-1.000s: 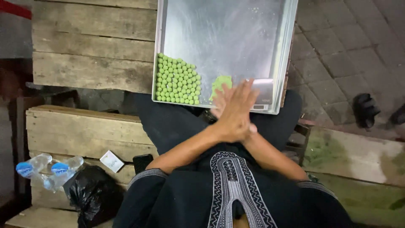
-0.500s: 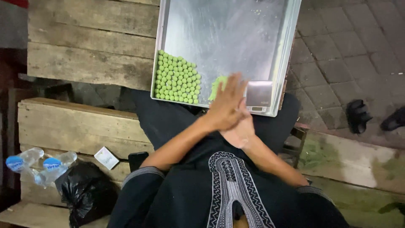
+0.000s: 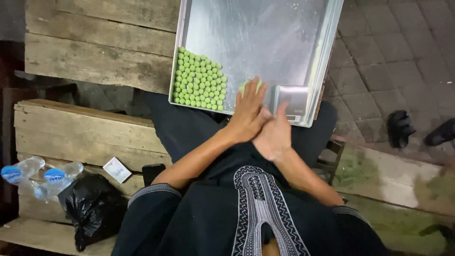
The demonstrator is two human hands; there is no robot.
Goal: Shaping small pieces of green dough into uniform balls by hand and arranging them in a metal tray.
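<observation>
From the head view, we press our left hand (image 3: 249, 114) flat over our right hand (image 3: 274, 137), palms together and fingers straight, above the near edge of the metal tray (image 3: 284, 42) resting on our lap. Whether anything sits between the palms we cannot tell. Small green balls (image 3: 199, 79) fill the tray's near left corner in tidy rows (packed close to save room); a green lump (image 3: 250, 85) peeks out beyond our fingertips.

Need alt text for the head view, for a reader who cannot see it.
Seated person presses left hand over right hand, palms together, at the near edge of a metal tray on their lap. Small green balls fill the tray's near-left corner.
</observation>
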